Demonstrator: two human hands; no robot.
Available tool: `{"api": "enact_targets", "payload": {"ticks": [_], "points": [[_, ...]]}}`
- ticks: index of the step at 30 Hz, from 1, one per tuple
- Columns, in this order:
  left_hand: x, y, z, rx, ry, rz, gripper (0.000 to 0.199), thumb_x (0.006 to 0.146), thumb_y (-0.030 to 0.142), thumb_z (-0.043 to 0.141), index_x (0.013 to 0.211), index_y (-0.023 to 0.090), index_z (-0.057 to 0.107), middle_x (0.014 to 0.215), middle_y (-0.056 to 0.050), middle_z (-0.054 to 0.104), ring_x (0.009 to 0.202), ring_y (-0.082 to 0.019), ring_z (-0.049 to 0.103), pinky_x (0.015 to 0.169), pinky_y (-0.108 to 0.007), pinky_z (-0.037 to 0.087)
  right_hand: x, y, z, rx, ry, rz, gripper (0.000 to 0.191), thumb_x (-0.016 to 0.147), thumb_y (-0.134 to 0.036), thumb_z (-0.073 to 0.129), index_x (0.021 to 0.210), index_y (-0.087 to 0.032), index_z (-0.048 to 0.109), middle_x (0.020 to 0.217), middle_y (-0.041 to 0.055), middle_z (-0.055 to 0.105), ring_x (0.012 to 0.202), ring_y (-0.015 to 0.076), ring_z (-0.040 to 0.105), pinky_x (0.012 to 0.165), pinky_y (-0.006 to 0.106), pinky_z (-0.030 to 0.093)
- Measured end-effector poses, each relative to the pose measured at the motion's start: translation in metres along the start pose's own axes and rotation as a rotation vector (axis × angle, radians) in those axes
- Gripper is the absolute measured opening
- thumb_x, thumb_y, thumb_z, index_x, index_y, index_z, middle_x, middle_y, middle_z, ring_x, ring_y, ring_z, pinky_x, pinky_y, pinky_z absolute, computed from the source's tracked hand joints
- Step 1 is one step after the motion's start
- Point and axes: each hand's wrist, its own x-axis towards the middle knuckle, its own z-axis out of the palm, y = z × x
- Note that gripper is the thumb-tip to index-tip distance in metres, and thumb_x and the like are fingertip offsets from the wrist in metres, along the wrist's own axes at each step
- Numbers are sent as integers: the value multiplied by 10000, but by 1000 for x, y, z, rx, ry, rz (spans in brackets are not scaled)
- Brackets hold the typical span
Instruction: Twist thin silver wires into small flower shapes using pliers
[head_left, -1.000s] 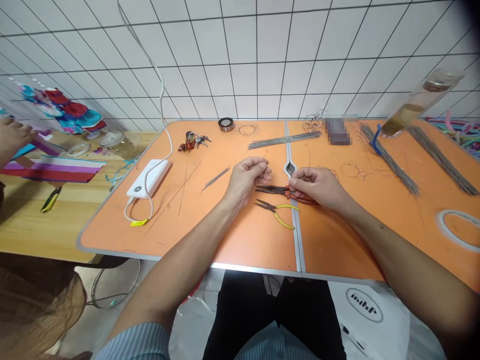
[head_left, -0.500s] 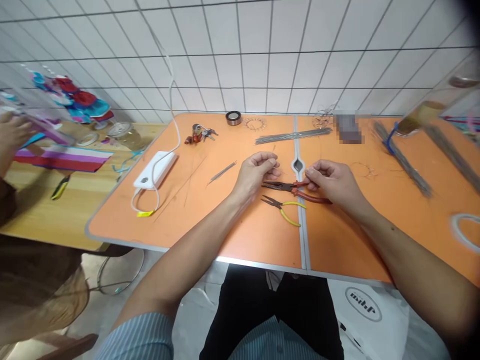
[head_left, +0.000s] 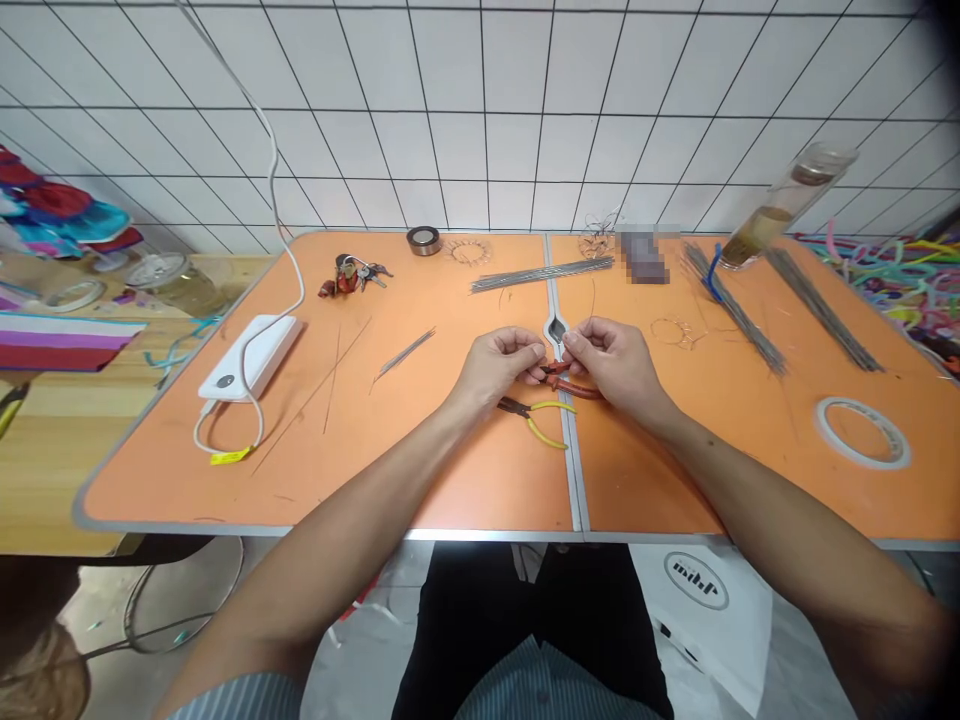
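Note:
My left hand (head_left: 504, 366) is pinched closed above the orange table (head_left: 450, 480), and whatever its fingertips hold is too small to make out. Close beside it on the right, my right hand (head_left: 611, 362) is also pinched, its contents likewise unclear. Beneath the fingers lie red-handled pliers (head_left: 576, 387), their jaws mostly hidden by my left hand. Yellow-handled pliers (head_left: 546, 425) rest just nearer the front edge. A bundle of thin wires (head_left: 541, 274) lies behind the hands, and a small wire bunch (head_left: 405, 353) is to the left.
At the left are a white power bank (head_left: 251, 360) with a cable and some keys (head_left: 356, 275). Black tape (head_left: 423, 240) sits at the back. On the right are wire bundles (head_left: 739, 310), a tilted clear container (head_left: 784, 205) and a white tape ring (head_left: 862, 433).
The view has turned to the right. My hands have come closer together, and my left hand now covers the jaws of the red-handled pliers.

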Motion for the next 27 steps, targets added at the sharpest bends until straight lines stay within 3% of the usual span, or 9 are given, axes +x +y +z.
{"api": "enact_targets", "payload": {"ticks": [6, 21, 27], "points": [[3, 4, -7, -52, 27, -11, 341, 816, 418, 946, 863, 134, 762, 809, -61, 787, 610, -104, 714, 583, -200, 570, 2, 1, -5, -2, 22, -4, 462, 911, -649, 829, 818, -216, 697, 831, 58, 791, 650, 163, 682, 667, 300, 551], [6, 14, -17, -105, 97, 11, 339, 795, 434, 931, 850, 163, 736, 786, -29, 763, 600, -96, 696, 581, -193, 561, 1, -3, -5, 10, 57, 41, 328, 915, -499, 818, 792, -213, 715, 791, 57, 775, 661, 170, 690, 624, 277, 541], [6, 17, -20, -91, 139, 49, 372, 766, 414, 951, 975, 174, 759, 892, -22, 783, 623, -96, 705, 570, -202, 563, 2, 0, -7, -12, 48, 29, 357, 912, -536, 810, 799, -212, 712, 795, 57, 783, 640, 160, 685, 632, 279, 532]]}}
